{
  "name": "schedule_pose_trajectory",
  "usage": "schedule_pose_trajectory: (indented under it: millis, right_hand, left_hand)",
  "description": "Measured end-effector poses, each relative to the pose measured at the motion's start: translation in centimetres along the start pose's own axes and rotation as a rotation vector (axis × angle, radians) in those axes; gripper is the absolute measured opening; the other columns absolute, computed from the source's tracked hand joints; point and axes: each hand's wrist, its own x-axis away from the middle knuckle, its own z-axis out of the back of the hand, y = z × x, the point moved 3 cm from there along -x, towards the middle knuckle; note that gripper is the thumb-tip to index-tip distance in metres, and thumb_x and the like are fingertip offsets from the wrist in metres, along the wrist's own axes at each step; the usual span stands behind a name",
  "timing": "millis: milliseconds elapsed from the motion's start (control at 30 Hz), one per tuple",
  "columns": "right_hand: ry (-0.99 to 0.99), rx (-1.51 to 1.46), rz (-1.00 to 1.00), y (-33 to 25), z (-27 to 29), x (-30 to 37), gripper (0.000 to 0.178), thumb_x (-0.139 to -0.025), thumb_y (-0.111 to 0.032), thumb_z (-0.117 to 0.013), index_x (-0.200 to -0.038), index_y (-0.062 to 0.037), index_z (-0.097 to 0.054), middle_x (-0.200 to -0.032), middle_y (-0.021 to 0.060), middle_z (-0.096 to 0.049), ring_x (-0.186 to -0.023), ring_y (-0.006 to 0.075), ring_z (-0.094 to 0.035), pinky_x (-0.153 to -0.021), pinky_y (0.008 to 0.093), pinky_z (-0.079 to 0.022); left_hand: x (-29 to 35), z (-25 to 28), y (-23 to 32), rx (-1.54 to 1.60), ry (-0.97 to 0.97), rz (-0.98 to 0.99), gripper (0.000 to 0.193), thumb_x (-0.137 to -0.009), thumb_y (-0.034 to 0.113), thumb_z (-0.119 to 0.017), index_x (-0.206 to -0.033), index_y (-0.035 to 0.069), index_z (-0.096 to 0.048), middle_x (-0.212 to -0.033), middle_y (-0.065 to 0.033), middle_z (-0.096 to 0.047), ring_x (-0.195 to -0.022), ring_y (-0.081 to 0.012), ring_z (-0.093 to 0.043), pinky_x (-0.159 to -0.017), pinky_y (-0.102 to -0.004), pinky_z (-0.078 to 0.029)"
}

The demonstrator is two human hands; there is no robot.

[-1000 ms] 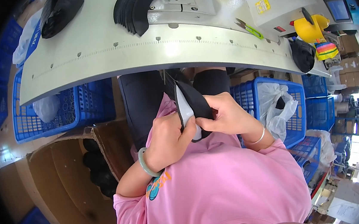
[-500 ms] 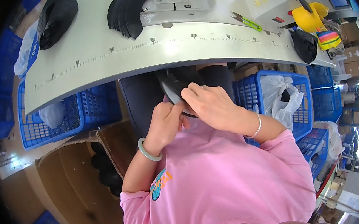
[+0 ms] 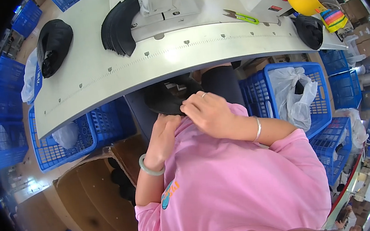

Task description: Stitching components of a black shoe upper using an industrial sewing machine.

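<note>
Over my lap, below the table's front edge, I hold a curved black piece of flexible material [image 3: 162,99] with both hands. My left hand [image 3: 164,133] is closed on its near edge, fingers mostly tucked out of sight. Beside it, my right hand [image 3: 209,115] pinches the same edge with bent fingers. The piece spreads away from me, its far part dark against my dark legwear and partly under the tabletop. Whether it is one layer or several I cannot tell.
On the white table [image 3: 153,65] lie a fanned stack of curved black pieces [image 3: 116,30], a folded black bundle [image 3: 55,43] and green-handled thread snips [image 3: 247,18], near a white machine [image 3: 160,0]. Blue crates [image 3: 277,102] and a cardboard box [image 3: 86,196] flank my legs.
The black piece, earlier seen narrow and edge-on between my hands, now lies spread wider over my lap. Both hands have shifted slightly left and closer to me. The whole view has also tilted.
</note>
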Motion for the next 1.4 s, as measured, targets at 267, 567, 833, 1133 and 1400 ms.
schedule_pose_trajectory:
  millis: [267,567,833,1133,1400]
  right_hand:
    - [0.098,-0.123,0.064,0.9,4.6,-1.9,0.016,-0.071,-0.011,-0.067,-0.086,-0.0071,-0.063,-0.080,0.0021,-0.061,-0.070,0.0188,-0.059,-0.057,0.0297,-0.044]
    - [0.011,-0.689,-0.230,4.2,5.2,-7.2,0.016,-0.081,-0.012,-0.073,-0.094,-0.0029,-0.068,-0.077,0.0095,-0.067,-0.063,0.0274,-0.060,-0.062,0.0299,-0.047]
    - [-0.332,-1.288,-0.333,5.8,5.6,-7.7,0.027,-0.096,-0.022,-0.064,-0.100,0.0044,-0.067,-0.080,-0.0015,-0.062,-0.074,0.0056,-0.049,-0.067,0.0233,-0.044]
    - [-0.325,-1.556,-0.401,5.8,4.6,-6.7,0.041,-0.099,-0.033,-0.061,-0.115,0.0049,-0.064,-0.095,-0.0014,-0.063,-0.088,0.0049,-0.051,-0.080,0.0222,-0.044]
    - [-0.351,-1.472,-0.458,6.6,4.0,-7.0,0.031,-0.096,-0.027,-0.064,-0.092,0.0030,-0.067,-0.077,-0.0056,-0.055,-0.071,0.0023,-0.044,-0.062,0.0206,-0.037]
  left_hand:
    - [-1.0,2.0,7.1,-0.516,0.059,-0.251,0.060,-0.058,0.004,-0.081,-0.115,0.004,-0.064,-0.105,-0.0119,-0.065,-0.086,-0.0303,-0.064,-0.077,-0.0355,-0.054]
    - [-4.5,5.0,8.3,-0.247,0.254,-0.125,0.010,-0.083,0.003,-0.071,-0.091,-0.003,-0.068,-0.084,-0.0083,-0.065,-0.074,-0.0170,-0.060,-0.069,-0.0266,-0.047]
    - [-5.0,5.2,8.5,0.478,-0.063,0.143,0.029,-0.091,0.021,-0.070,-0.098,-0.006,-0.064,-0.083,-0.0018,-0.063,-0.075,-0.0061,-0.054,-0.067,-0.0199,-0.043]
    - [-5.4,4.4,8.6,0.654,-0.077,0.210,0.032,-0.087,0.010,-0.064,-0.111,-0.010,-0.063,-0.097,-0.0085,-0.069,-0.087,-0.0120,-0.063,-0.078,-0.0245,-0.049]
    - [-6.1,5.4,8.7,0.396,-0.177,0.205,0.031,-0.084,0.003,-0.067,-0.112,-0.011,-0.063,-0.098,-0.0078,-0.068,-0.087,-0.0101,-0.061,-0.077,-0.0238,-0.050]
